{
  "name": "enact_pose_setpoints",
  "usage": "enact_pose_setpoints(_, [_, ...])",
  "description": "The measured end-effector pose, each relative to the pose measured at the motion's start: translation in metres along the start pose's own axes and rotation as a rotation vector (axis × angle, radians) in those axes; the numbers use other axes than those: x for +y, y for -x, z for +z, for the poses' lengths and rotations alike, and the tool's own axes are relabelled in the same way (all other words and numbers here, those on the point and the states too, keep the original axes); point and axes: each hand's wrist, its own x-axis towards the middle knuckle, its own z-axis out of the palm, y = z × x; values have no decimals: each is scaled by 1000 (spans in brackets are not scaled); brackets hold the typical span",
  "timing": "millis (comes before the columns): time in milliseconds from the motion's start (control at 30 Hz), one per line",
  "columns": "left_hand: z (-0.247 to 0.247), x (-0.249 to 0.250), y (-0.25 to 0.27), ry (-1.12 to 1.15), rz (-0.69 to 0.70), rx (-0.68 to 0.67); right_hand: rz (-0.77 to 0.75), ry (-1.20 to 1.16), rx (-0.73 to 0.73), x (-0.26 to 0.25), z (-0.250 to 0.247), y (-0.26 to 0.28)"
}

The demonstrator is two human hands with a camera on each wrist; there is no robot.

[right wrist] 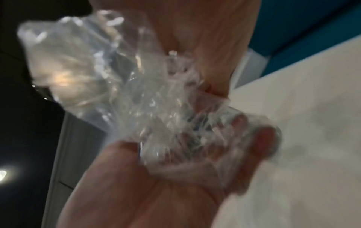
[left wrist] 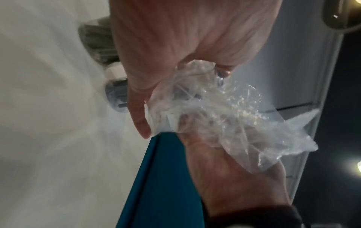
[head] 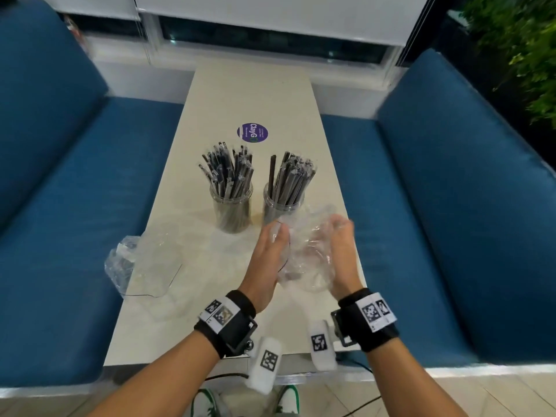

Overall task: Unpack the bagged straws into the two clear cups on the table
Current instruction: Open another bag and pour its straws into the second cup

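Note:
Two clear cups stand side by side mid-table, the left cup and the right cup, each packed with dark wrapped straws. Just in front of the right cup, a crumpled clear plastic bag is squeezed between my two hands. My left hand grips its left side and my right hand its right side. In the left wrist view my left hand curls its fingers round the bag. The right wrist view is blurred; my right hand holds the bag there. I see no straws inside this bag.
A second clear bag lies flattened on the table's left side, partly over the edge. A purple round sticker sits behind the cups on the pale table. Blue benches flank both long sides.

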Motion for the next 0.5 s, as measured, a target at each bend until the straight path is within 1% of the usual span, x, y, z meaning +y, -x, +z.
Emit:
enact_pose_setpoints(33, [0, 0, 2, 4, -16, 31, 50, 13, -126, 10, 6, 7])
enact_pose_setpoints(67, [-2, 0, 3, -2, -25, 63, 69, 35, -248, 18, 12, 15])
enact_pose_setpoints(133, [-9, -5, 3, -18, -27, 139, 91, 89, -405, 21, 20, 31])
enact_pose_setpoints(200, [-19, -6, 4, -31, -32, 213, 17, 290, -434, 20, 21, 37])
enact_pose_setpoints(267, [-31, -5, 3, -31, -47, 274, -129, 621, -335, 16, 18, 41])
enact_pose_setpoints(300, [-36, -4, 3, -29, -63, 301, -207, 694, -300, 14, 15, 44])
enact_pose_setpoints(333, [-41, -4, 3, -29, -83, 319, -255, 688, -305, 12, 12, 47])
enact_pose_setpoints(400, [-46, -3, 5, -47, -105, 330, -208, 537, -394, 13, 11, 54])
enact_pose_setpoints(433, [-46, -2, 7, -57, -111, 317, -198, 504, -450, 16, 12, 56])
enact_pose_setpoints(467, [-44, 0, 11, -60, -122, 297, -229, 534, -484, 20, 14, 58])
enact_pose_setpoints(500, [-41, 2, 15, -51, -148, 251, -288, 587, -485, 25, 16, 59])
